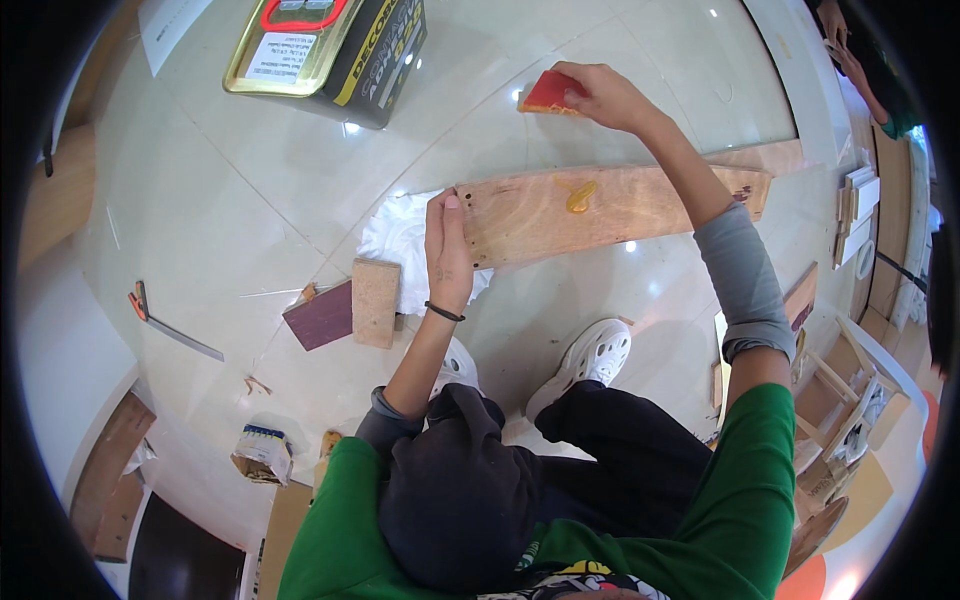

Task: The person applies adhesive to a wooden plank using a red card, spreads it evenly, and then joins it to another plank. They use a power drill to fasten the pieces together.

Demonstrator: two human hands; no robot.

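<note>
Hands (449, 255) on one plank (610, 205)

Plank (610, 205) on floor (250, 200); cloth (400, 240) under left end; can (330, 45) behind.
</note>
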